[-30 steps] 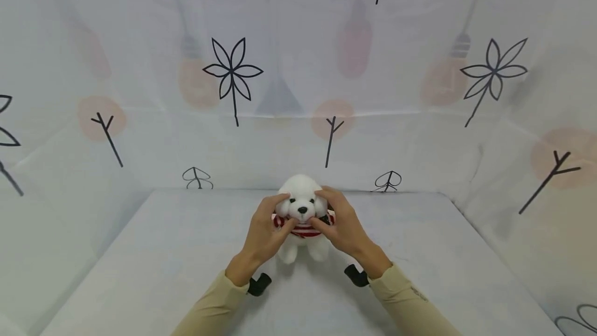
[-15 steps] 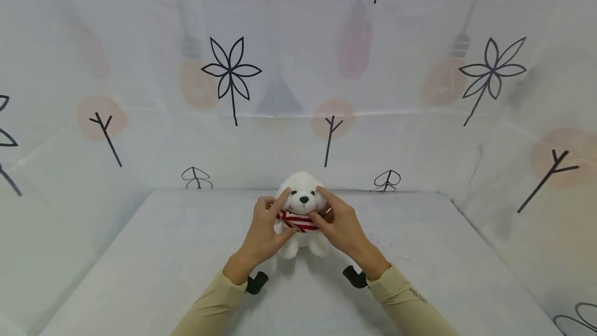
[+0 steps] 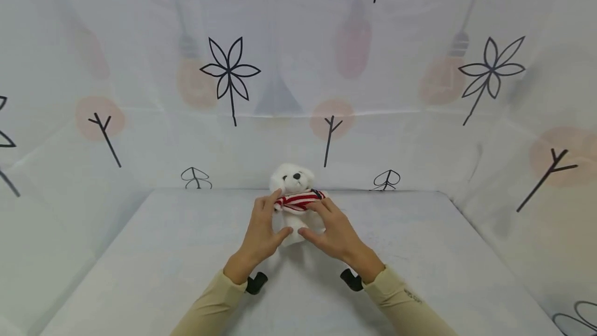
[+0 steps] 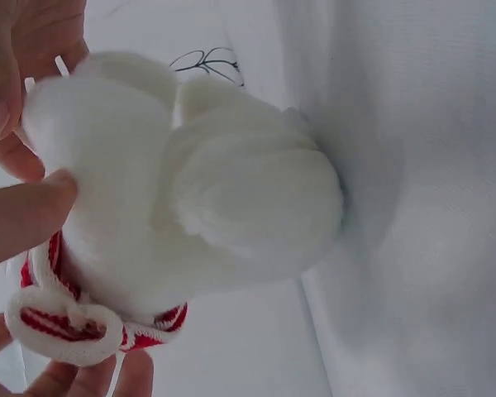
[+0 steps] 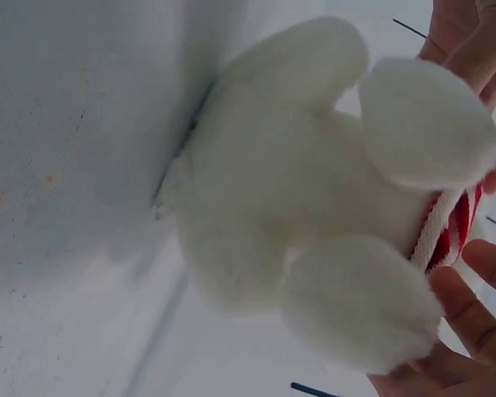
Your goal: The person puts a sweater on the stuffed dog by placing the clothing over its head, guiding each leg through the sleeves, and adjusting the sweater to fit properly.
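Plush dog (image 3: 293,183), white, in a red-and-white sweater (image 3: 298,204): at the far part of the counter (image 3: 130,274), about mid-width, head showing above the counter's far edge; cannot tell if its base bears on the counter

Main relation: dog lies directly between the two hands, thumbs at its near side, fingers along its flanks; both hands touch it, neither clearly nearer

Long axis close to upright from the counter, head up; face toward the counter's near edge, muzzle turned slightly to the counter's right side; sweater band slants up that same way

Left hand (image 3: 261,229), left of counter's middle: grip pinching the dog, thumb on white plush, fingers behind the sweater

Right hand (image 3: 338,235), right of counter's middle: fingertips at the sweater, thumb lower by the belly; cannot tell whether this grip pinches

Pale sleeves (image 3: 210,302) come in over the counter's near side; patterned cloth (image 3: 396,134) rises behind its far edge
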### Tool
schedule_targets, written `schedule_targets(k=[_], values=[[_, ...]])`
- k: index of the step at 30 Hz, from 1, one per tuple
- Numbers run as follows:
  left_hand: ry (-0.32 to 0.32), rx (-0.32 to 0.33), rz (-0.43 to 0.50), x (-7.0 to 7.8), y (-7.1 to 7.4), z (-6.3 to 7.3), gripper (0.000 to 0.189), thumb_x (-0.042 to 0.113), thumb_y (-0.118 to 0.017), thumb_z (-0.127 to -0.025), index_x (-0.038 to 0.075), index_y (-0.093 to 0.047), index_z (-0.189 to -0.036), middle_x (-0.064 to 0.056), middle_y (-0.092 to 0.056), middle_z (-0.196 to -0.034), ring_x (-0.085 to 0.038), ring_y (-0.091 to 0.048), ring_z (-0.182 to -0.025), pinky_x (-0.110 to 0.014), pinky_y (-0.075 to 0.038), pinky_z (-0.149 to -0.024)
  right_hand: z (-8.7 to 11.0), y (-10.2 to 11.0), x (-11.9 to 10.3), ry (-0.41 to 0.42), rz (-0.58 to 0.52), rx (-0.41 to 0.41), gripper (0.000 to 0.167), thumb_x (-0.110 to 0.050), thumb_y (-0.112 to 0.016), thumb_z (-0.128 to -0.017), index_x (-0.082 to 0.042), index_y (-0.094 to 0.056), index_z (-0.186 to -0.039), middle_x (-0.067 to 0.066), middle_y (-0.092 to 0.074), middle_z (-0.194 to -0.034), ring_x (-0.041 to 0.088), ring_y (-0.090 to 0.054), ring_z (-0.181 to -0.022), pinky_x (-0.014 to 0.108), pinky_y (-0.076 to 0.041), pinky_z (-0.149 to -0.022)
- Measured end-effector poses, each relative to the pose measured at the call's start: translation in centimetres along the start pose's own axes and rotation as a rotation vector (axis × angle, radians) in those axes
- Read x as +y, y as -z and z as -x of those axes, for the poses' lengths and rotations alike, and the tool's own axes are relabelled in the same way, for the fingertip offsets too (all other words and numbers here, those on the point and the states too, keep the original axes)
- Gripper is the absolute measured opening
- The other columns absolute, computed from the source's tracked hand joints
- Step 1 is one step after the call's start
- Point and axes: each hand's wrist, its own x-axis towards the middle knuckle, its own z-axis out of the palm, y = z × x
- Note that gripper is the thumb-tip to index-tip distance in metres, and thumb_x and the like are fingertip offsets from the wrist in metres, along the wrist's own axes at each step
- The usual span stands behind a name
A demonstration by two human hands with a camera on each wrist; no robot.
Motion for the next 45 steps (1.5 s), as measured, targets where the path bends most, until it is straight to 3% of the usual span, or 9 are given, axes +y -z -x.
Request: schedule_targets(k=[4, 11, 15, 22, 33, 45], values=[[0.025, 0.066, -0.029, -0.1, -0.2, 0.1, 0.082, 0.016, -0.087, -0.069, 0.008, -0.044, -0.139, -0.013, -0.041, -0.114, -0.022, -0.043, -0.102, -0.038, -0.044, -0.084, 0.1, -0.4, -0.1, 0.037, 0.033, -0.035, 0.050, -0.032, -0.079, -0.078, -0.006, -0.061, -0.115, 0.006, -0.058, -0.115, 0.021, -0.056, -0.102, 0.037, -0.050, -0.082], [0.009, 0.163, -0.105, -0.2, -0.4, 0.2, 0.079, 0.031, -0.088, -0.064, 0.004, -0.050, -0.128, -0.013, -0.043, -0.099, -0.024, -0.041, -0.090, -0.035, -0.039, -0.073, 0.1, -0.6, 0.0, 0.070, 0.057, -0.053, 0.045, -0.030, -0.080, -0.078, -0.008, -0.062, -0.112, 0.003, -0.064, -0.102, 0.027, -0.051, -0.118, 0.044, -0.048, -0.088], [-0.008, 0.167, -0.102, -0.1, -0.3, 0.1, 0.081, 0.028, -0.088, -0.065, 0.004, -0.047, -0.131, -0.012, -0.050, -0.096, -0.023, -0.042, -0.086, -0.035, -0.038, -0.071, -0.1, -0.9, 0.2, 0.088, 0.063, -0.043, 0.043, -0.028, -0.081, -0.076, -0.009, -0.064, -0.111, 0.001, -0.066, -0.103, 0.027, -0.052, -0.119, 0.044, -0.047, -0.090], [-0.058, 0.167, -0.077, -0.2, -0.4, 0.1, 0.087, 0.013, -0.087, -0.068, 0.000, -0.041, -0.140, -0.014, -0.057, -0.107, -0.028, -0.050, -0.096, -0.043, -0.041, -0.085, -0.1, -1.3, 0.4, 0.115, 0.104, -0.019, 0.029, -0.021, -0.079, -0.078, -0.010, -0.068, -0.103, -0.001, -0.068, -0.096, 0.025, -0.057, -0.111, 0.042, -0.048, -0.089], [-0.138, 0.126, -0.010, -0.4, -0.3, 0.0, 0.086, 0.007, -0.083, -0.072, 0.004, -0.037, -0.144, -0.014, -0.058, -0.119, -0.025, -0.053, -0.106, -0.042, -0.045, -0.089, 0.0, -1.2, 0.5, 0.082, 0.005, -0.059, 0.023, -0.012, -0.076, -0.081, -0.009, -0.067, -0.101, 0.001, -0.066, -0.104, 0.016, -0.058, -0.100, 0.037, -0.049, -0.082], [-0.113, -0.046, -0.008, -0.7, 0.4, -0.2, 0.093, 0.029, -0.082, -0.075, 0.007, -0.030, -0.149, -0.011, -0.046, -0.142, -0.029, -0.044, -0.129, -0.056, -0.034, -0.101, 0.3, -1.0, 0.9, 0.045, -0.183, -0.054, 0.021, -0.006, -0.072, -0.083, -0.010, -0.066, -0.103, -0.001, -0.064, -0.104, 0.015, -0.058, -0.097, 0.039, -0.050, -0.081]])
